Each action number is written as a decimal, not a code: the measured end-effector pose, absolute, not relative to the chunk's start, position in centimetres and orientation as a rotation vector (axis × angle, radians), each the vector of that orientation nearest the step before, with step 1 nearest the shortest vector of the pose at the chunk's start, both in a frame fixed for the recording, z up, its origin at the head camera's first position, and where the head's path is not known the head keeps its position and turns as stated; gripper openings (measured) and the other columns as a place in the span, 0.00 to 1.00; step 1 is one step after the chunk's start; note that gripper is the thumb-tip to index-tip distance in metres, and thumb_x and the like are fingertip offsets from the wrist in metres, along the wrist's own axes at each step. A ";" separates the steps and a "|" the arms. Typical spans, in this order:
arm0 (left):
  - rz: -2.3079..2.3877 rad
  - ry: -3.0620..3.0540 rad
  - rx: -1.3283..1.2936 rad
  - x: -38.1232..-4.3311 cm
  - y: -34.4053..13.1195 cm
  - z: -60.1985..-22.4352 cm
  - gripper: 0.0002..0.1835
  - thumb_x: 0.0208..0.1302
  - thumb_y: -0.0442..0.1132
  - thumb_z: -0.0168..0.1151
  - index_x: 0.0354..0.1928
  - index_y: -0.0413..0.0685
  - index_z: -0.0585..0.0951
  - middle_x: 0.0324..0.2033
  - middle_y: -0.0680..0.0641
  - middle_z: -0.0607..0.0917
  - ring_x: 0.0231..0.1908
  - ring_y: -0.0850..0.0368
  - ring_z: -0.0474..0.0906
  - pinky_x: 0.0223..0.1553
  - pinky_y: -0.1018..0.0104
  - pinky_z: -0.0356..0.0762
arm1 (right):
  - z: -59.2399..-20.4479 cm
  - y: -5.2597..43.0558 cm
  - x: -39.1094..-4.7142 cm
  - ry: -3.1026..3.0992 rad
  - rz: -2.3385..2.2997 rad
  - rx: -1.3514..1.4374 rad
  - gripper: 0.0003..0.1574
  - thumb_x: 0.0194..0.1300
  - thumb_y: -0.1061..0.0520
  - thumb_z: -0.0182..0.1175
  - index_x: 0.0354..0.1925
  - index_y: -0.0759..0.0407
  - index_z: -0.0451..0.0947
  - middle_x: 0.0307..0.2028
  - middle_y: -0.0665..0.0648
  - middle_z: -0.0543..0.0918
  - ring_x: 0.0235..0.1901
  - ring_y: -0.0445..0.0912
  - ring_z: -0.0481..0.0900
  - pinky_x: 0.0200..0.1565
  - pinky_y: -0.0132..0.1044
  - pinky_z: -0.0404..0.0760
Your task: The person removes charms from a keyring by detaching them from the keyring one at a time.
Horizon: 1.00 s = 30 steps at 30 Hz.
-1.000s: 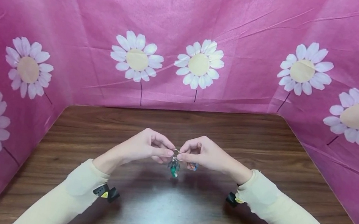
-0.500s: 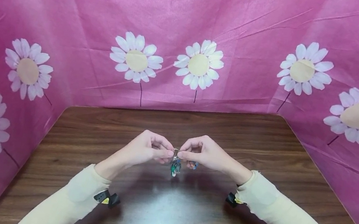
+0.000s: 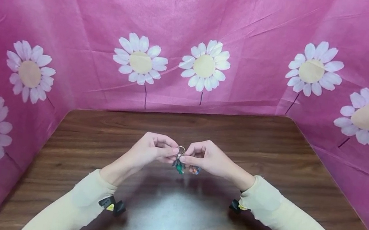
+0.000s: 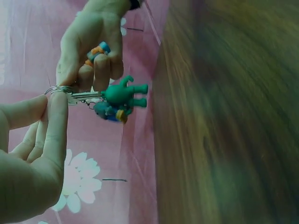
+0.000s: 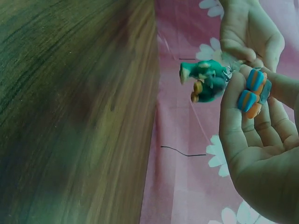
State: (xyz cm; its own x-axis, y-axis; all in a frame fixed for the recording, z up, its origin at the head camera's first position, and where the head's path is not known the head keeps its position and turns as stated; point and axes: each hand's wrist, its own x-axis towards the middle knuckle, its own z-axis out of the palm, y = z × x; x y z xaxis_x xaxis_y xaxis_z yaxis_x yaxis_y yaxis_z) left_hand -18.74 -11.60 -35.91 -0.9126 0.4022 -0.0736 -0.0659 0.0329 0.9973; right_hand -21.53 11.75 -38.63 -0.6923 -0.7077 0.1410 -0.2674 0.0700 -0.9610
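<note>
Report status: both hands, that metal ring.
Left grip pinching round silvery metal ring; right grip pinching lower edge. Green figure charm hanging above brown wooden tabletop. Blue-and-orange striped charm against right grip, possibly in the way.

Both arms [image 3: 64, 202] angle inward — left fingers [image 3: 166, 151] and right fingers [image 3: 193, 160] pinching, near each other.

Key ring [image 4: 60, 87] partly hidden in left grip [image 3: 149, 150], blue-and-orange charm [image 4: 97, 50] partly masked by right grip [image 3: 214, 158] in left wrist view, grey-blue charm [image 4: 106, 111] blurred there, both sleeves [image 3: 66, 200] cut off by head view's bottom edge.
</note>
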 end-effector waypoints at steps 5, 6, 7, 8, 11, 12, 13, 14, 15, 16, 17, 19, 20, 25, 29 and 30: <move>1.934 2.007 0.376 -18.9 -11.5 -36.3 0.13 0.65 0.30 0.68 0.48 0.26 0.82 0.36 0.38 0.89 0.34 0.51 0.88 0.46 0.50 0.87 | -38.8 12.0 -21.7 1.997 -1.656 -0.934 0.05 0.69 0.60 0.66 0.37 0.62 0.86 0.27 0.73 0.83 0.21 0.46 0.78 0.22 0.32 0.81; 1.927 2.006 0.377 -18.9 -11.6 -36.4 0.13 0.65 0.29 0.68 0.48 0.26 0.82 0.36 0.38 0.89 0.35 0.50 0.88 0.47 0.49 0.87 | -38.8 11.9 -21.7 1.994 -1.657 -0.931 0.05 0.70 0.59 0.66 0.37 0.61 0.86 0.27 0.73 0.83 0.21 0.46 0.78 0.22 0.32 0.81; 1.918 2.007 0.383 -18.8 -11.7 -36.4 0.13 0.65 0.29 0.68 0.48 0.25 0.82 0.36 0.37 0.89 0.35 0.49 0.88 0.47 0.48 0.87 | -38.8 11.9 -21.7 1.995 -1.657 -0.932 0.06 0.70 0.59 0.67 0.38 0.61 0.86 0.28 0.73 0.83 0.21 0.46 0.78 0.22 0.32 0.81; 1.906 2.008 0.389 -18.7 -11.8 -36.4 0.13 0.66 0.29 0.68 0.48 0.25 0.82 0.37 0.37 0.89 0.36 0.48 0.88 0.47 0.48 0.87 | -38.8 11.9 -21.6 1.996 -1.660 -0.934 0.06 0.70 0.58 0.67 0.38 0.60 0.86 0.28 0.73 0.83 0.21 0.46 0.78 0.22 0.33 0.81; 1.828 2.044 0.430 -18.6 -12.1 -36.5 0.12 0.66 0.31 0.67 0.47 0.28 0.83 0.38 0.37 0.89 0.40 0.43 0.88 0.48 0.47 0.87 | -38.8 11.8 -21.6 2.006 -1.662 -0.945 0.06 0.69 0.58 0.67 0.38 0.60 0.87 0.26 0.73 0.83 0.20 0.46 0.78 0.22 0.32 0.81; 1.786 2.075 0.455 -18.6 -12.2 -36.5 0.12 0.67 0.32 0.68 0.46 0.29 0.84 0.38 0.37 0.89 0.40 0.42 0.88 0.47 0.47 0.87 | -38.9 11.8 -21.5 2.014 -1.649 -0.949 0.06 0.68 0.58 0.68 0.37 0.60 0.87 0.25 0.71 0.83 0.20 0.45 0.77 0.22 0.32 0.80; 1.742 2.112 0.486 -18.6 -12.3 -36.6 0.12 0.67 0.34 0.68 0.46 0.30 0.85 0.38 0.38 0.89 0.40 0.41 0.87 0.46 0.48 0.87 | -38.9 11.8 -21.5 2.017 -1.634 -0.954 0.06 0.68 0.58 0.68 0.36 0.61 0.87 0.24 0.70 0.82 0.19 0.45 0.76 0.22 0.32 0.79; 1.696 2.154 0.521 -18.6 -12.4 -36.6 0.11 0.67 0.35 0.68 0.45 0.33 0.86 0.38 0.39 0.89 0.40 0.40 0.87 0.45 0.49 0.88 | -38.9 11.8 -21.4 2.022 -1.615 -0.962 0.06 0.68 0.59 0.68 0.35 0.61 0.87 0.23 0.68 0.82 0.19 0.45 0.76 0.22 0.31 0.79; 1.650 2.199 0.562 -18.7 -12.4 -36.7 0.10 0.67 0.36 0.69 0.44 0.34 0.87 0.38 0.40 0.89 0.40 0.40 0.87 0.43 0.51 0.89 | -39.0 11.8 -21.4 2.026 -1.593 -0.970 0.07 0.68 0.59 0.68 0.35 0.63 0.86 0.21 0.66 0.82 0.19 0.45 0.76 0.22 0.31 0.78; 1.601 2.253 0.607 -18.7 -12.5 -36.7 0.10 0.67 0.37 0.69 0.44 0.37 0.87 0.37 0.41 0.90 0.38 0.41 0.88 0.41 0.53 0.90 | -39.0 11.9 -21.4 2.030 -1.572 -0.977 0.07 0.68 0.59 0.68 0.35 0.64 0.86 0.20 0.64 0.82 0.19 0.44 0.76 0.22 0.30 0.77; 1.554 2.311 0.656 -18.7 -12.5 -36.7 0.09 0.67 0.38 0.70 0.43 0.39 0.88 0.35 0.43 0.90 0.35 0.43 0.87 0.38 0.56 0.90 | -39.0 11.9 -21.3 2.032 -1.553 -0.985 0.08 0.68 0.59 0.68 0.34 0.64 0.86 0.20 0.62 0.82 0.19 0.44 0.76 0.22 0.30 0.77; 1.480 2.399 0.736 -18.7 -12.4 -36.6 0.08 0.67 0.40 0.70 0.43 0.43 0.89 0.32 0.47 0.89 0.29 0.49 0.86 0.31 0.62 0.89 | -39.1 11.9 -21.3 2.030 -1.530 -0.998 0.08 0.68 0.59 0.68 0.35 0.64 0.86 0.19 0.60 0.82 0.19 0.44 0.76 0.22 0.30 0.77; 1.449 2.431 0.767 -18.7 -12.4 -36.6 0.08 0.66 0.40 0.70 0.42 0.45 0.89 0.30 0.49 0.89 0.27 0.51 0.85 0.28 0.65 0.87 | -39.1 11.9 -21.2 2.032 -1.523 -1.003 0.08 0.68 0.59 0.68 0.35 0.64 0.86 0.19 0.59 0.82 0.19 0.44 0.76 0.22 0.30 0.77; 1.381 2.498 0.803 -18.6 -12.3 -36.2 0.06 0.65 0.41 0.71 0.40 0.47 0.89 0.25 0.54 0.88 0.24 0.54 0.84 0.23 0.67 0.82 | -39.1 11.8 -21.2 2.051 -1.524 -1.025 0.07 0.68 0.58 0.68 0.35 0.62 0.86 0.19 0.57 0.82 0.19 0.45 0.76 0.21 0.32 0.76; 1.457 2.435 0.756 -18.5 -12.3 -36.0 0.06 0.66 0.37 0.70 0.40 0.42 0.89 0.27 0.49 0.89 0.26 0.54 0.86 0.28 0.60 0.88 | -38.8 11.7 -21.3 2.062 -1.538 -1.024 0.09 0.68 0.57 0.68 0.35 0.63 0.86 0.20 0.56 0.83 0.19 0.45 0.77 0.22 0.32 0.78; 1.489 2.409 0.738 -18.5 -12.3 -36.0 0.06 0.66 0.36 0.70 0.40 0.40 0.88 0.27 0.47 0.89 0.26 0.54 0.87 0.30 0.57 0.89 | -38.7 11.7 -21.3 2.065 -1.542 -1.020 0.09 0.68 0.57 0.68 0.36 0.63 0.86 0.20 0.57 0.83 0.19 0.45 0.77 0.22 0.34 0.79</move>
State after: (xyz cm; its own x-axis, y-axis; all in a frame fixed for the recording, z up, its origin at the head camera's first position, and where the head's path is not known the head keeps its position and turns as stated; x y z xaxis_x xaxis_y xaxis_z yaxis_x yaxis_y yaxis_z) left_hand -18.46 -12.33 -36.03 -0.8512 0.5190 0.0780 0.3017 0.3623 0.8819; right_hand -21.33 11.66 -38.72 -0.6708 -0.7308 0.1259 -0.3285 0.1406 -0.9340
